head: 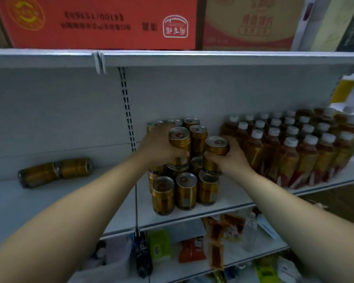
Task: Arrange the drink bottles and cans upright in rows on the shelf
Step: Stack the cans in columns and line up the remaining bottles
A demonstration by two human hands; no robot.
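Observation:
Gold drink cans stand upright in stacked rows on the white shelf (229,199). My left hand (157,146) grips a gold can (179,144) in the upper layer. Just to the right, my right hand (229,158) grips another gold can (215,152) at the stack's right side. Three cans (184,190) stand in the front row on the shelf board. Two gold cans (55,172) lie on their sides, end to end, at the shelf's left. Brown tea bottles (294,148) with white caps stand in rows at the right.
A red carton (102,21) and a second box (249,23) sit on the shelf above. The lower shelf (192,252) holds mixed packets and small bottles. A slotted upright (127,107) runs down the back panel.

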